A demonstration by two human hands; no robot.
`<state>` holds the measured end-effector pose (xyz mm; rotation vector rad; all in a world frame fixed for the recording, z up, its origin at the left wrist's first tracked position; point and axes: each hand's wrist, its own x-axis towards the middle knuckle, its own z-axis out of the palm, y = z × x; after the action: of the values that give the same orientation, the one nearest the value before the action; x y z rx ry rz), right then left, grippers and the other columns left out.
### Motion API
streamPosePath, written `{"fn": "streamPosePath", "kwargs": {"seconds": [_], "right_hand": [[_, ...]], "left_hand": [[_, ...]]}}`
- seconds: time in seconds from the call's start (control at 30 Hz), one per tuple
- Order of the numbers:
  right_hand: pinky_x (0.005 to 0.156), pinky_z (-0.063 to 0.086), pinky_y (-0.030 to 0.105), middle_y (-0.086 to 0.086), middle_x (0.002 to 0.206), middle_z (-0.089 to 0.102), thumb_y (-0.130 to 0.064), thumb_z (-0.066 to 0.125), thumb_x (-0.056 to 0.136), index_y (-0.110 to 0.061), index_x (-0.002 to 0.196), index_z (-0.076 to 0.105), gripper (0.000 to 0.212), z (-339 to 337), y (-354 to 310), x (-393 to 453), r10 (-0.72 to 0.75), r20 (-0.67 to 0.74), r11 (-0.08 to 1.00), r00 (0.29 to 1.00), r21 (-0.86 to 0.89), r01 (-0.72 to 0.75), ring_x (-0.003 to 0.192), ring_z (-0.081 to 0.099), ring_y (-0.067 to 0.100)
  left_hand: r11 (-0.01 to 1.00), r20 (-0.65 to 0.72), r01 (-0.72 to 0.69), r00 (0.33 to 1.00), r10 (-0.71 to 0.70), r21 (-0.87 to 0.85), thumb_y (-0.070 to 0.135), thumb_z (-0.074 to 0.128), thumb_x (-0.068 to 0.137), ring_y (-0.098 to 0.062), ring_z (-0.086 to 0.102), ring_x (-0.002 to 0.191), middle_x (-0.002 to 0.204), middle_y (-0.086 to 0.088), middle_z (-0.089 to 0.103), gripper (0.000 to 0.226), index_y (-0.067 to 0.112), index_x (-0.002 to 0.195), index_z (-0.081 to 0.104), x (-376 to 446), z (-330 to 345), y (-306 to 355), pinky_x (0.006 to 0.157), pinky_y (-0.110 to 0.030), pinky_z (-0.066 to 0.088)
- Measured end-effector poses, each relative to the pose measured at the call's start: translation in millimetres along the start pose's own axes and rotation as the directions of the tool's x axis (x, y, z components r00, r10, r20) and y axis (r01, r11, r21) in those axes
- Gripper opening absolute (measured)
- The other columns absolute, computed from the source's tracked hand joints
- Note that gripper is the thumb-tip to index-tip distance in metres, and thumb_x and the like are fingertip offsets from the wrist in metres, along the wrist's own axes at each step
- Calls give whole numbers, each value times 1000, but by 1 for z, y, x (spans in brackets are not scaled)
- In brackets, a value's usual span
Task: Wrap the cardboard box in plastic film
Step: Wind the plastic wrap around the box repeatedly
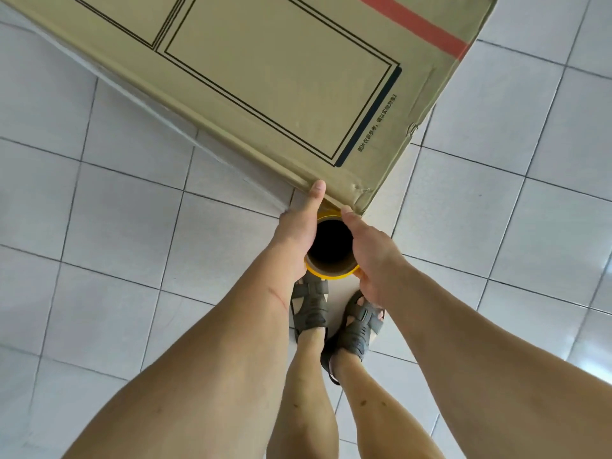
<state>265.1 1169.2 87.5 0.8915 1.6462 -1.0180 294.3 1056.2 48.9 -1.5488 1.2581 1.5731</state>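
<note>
A large brown cardboard box (265, 77) with black line print and a red tape stripe fills the upper half of the head view. Its near corner sits just above my hands. I hold a roll of plastic film (331, 270) upright against that corner, seen from the top as a dark hollow core with a yellow rim. My left hand (299, 226) grips the roll's left side, thumb stretched up onto the box edge. My right hand (372, 253) grips the roll's right side. Clear film (231, 167) runs along the box's left face.
The floor is light grey square tiles (116, 226) with dark grout lines, on both sides of the box. My feet in dark sandals (309, 303) stand directly below the roll, close to the box corner.
</note>
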Motion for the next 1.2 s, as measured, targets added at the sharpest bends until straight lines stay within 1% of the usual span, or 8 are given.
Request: {"fn": "streamPosePath", "kwargs": {"seconds": [0.07,0.2,0.33,0.47,0.6,0.7,0.97,1.2], "right_hand": [[98,37,34,-1,133,57,-73,59,79,-20,131,57,74,-3,0,-2,-32,12,999,999,-17,32,117,51,20],[90,35,30,6,144,48,-59,63,87,-16,148,40,78,-18,-1,-4,-97,-39,974,994,-211,87,127,48,26],[91,32,29,3,150,42,-64,67,81,-20,152,35,89,-31,-4,1,-107,1,969,994,-225,105,134,43,24],[106,37,36,-6,143,53,-84,65,56,-31,140,52,101,-44,-6,8,-112,100,966,989,-221,132,128,50,19],[90,36,30,0,138,49,-54,65,88,-23,145,44,68,-53,-7,10,-105,190,922,976,-349,167,112,47,17],[86,37,29,4,145,45,-47,62,93,-22,152,33,70,-60,-15,13,-173,189,839,967,-486,245,122,48,24],[90,44,35,1,139,54,-79,72,59,-32,140,48,97,-87,-22,26,-174,196,838,965,-485,250,120,54,24],[98,47,40,2,133,53,-60,80,68,-30,143,46,88,-97,-39,34,-247,165,774,955,-559,297,115,54,25]], "left_hand": [[998,31,56,998,-55,-16,117,55,17,-41,70,124,137,-14,73,165,22,151,56,-6,0,1,109,-60,57],[991,149,133,980,-134,14,106,41,75,-40,71,122,126,-18,77,102,20,122,67,-23,4,-1,108,-64,58],[1000,35,29,999,-29,7,102,50,77,-36,64,134,147,-11,67,115,20,156,51,-21,27,-11,118,-57,49],[999,8,35,999,-35,-30,116,51,41,-36,76,111,119,-12,80,133,25,137,66,-15,32,-16,102,-56,62],[990,149,81,987,-64,-114,103,34,82,-32,78,113,110,-11,85,101,22,125,77,-25,37,-17,107,-50,60],[966,126,63,991,-32,-249,93,31,93,-27,79,105,93,-8,85,89,19,107,78,-25,52,-20,104,-44,60],[821,149,112,988,-33,-560,112,64,13,-41,76,122,126,-19,81,160,19,143,69,10,93,-42,117,-59,52],[732,140,72,990,32,-678,96,32,89,-36,79,110,116,-20,83,94,20,124,73,-18,97,-25,102,-52,62]]}}
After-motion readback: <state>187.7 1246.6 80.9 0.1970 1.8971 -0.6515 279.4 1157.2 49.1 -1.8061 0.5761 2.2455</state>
